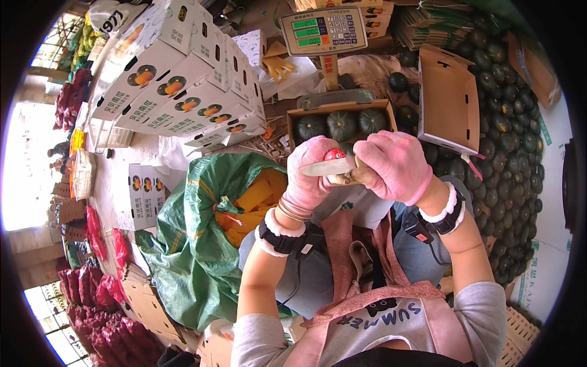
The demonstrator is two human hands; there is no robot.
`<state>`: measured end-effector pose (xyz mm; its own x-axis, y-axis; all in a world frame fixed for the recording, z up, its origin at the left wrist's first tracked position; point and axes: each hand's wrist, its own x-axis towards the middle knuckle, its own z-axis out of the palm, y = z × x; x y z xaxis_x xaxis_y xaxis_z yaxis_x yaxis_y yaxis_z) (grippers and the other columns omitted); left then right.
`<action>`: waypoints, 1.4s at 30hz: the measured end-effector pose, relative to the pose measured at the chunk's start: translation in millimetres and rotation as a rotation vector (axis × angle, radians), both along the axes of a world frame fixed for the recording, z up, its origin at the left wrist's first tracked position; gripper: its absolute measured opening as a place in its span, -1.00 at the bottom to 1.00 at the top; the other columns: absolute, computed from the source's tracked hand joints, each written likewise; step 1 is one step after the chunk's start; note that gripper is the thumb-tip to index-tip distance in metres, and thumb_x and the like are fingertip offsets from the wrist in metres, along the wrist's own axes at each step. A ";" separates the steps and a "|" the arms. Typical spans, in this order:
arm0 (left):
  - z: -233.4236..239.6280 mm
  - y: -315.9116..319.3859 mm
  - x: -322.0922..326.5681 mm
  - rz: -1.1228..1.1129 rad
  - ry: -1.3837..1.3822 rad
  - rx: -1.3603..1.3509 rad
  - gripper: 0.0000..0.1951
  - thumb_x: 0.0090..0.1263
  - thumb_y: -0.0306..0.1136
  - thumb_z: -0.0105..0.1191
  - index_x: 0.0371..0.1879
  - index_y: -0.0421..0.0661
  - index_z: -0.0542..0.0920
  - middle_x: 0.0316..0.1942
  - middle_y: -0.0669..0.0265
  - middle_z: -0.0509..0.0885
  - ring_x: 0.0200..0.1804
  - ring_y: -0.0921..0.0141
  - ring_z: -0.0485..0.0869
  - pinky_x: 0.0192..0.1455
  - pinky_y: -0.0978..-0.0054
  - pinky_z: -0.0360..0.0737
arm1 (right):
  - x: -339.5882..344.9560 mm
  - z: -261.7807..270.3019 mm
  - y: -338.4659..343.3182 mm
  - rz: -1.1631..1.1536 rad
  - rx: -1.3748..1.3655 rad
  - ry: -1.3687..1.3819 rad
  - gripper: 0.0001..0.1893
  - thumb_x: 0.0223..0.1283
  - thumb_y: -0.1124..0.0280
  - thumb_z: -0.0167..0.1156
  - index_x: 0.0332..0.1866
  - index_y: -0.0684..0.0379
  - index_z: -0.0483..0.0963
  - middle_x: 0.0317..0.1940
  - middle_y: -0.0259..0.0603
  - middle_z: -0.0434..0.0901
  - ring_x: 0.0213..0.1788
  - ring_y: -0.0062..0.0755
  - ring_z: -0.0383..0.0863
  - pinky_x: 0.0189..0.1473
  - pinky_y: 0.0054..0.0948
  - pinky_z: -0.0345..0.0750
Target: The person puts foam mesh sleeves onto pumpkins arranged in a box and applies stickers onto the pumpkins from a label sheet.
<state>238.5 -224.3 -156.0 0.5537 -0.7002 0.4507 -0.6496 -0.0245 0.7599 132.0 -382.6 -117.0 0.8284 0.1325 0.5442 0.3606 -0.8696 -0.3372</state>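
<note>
Both hands wear pink knit gloves and meet above an open carton. In my right hand is a knife with a short, broad blade, which points left across my left hand. My left hand is closed around a small object with a red, shiny part; fingers and blade hide most of it, so I cannot tell what it is. Just beyond the hands, dark green pumpkins sit in a row in the cardboard carton. The carton's near side is hidden by the gloves.
A green woven sack with yellow pieces inside stands at the left. White printed cartons are stacked beyond it. A digital scale display rises behind the carton. An empty cardboard box and a heap of dark green pumpkins lie at the right.
</note>
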 end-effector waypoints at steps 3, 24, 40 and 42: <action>-5.6 0.1 -0.6 -0.002 0.062 -0.061 -0.63 0.09 -0.02 0.20 -0.40 -0.12 0.53 -0.52 0.19 0.52 -0.44 0.14 0.56 -0.39 0.34 0.50 | -0.7 1.7 0.8 -0.059 -0.068 -0.001 -0.71 0.12 0.12 0.11 -0.28 0.13 0.38 -0.61 -0.27 0.34 -0.56 -0.22 0.46 -0.55 -0.31 0.40; 5.6 2.8 -7.7 0.013 0.316 -0.017 -0.44 -0.02 0.17 0.29 -0.38 -0.16 0.55 -0.58 0.30 0.58 -0.52 0.40 0.57 -0.40 0.52 0.52 | -1.8 -0.4 -8.5 -0.106 -0.095 0.015 -0.73 0.08 0.12 0.14 -0.28 0.09 0.38 -0.60 -0.25 0.34 -0.57 -0.21 0.46 -0.58 -0.32 0.38; 14.0 11.0 -0.8 -0.199 0.573 -0.004 -0.49 0.02 0.09 0.33 -0.43 -0.17 0.55 -0.61 0.42 0.56 -0.49 0.63 0.47 -0.41 0.60 0.47 | -3.6 4.2 -12.7 -0.028 -0.066 0.047 -0.71 0.10 0.12 0.17 -0.29 0.12 0.41 -0.61 -0.26 0.37 -0.56 -0.23 0.47 -0.56 -0.34 0.41; 16.7 12.9 2.2 -0.234 0.561 0.044 -0.48 0.02 0.12 0.32 -0.43 -0.17 0.55 -0.60 0.42 0.57 -0.48 0.63 0.47 -0.40 0.60 0.47 | -4.1 4.1 -12.7 -0.020 -0.074 0.039 -0.71 0.10 0.11 0.17 -0.29 0.13 0.41 -0.62 -0.26 0.37 -0.56 -0.23 0.48 -0.56 -0.34 0.41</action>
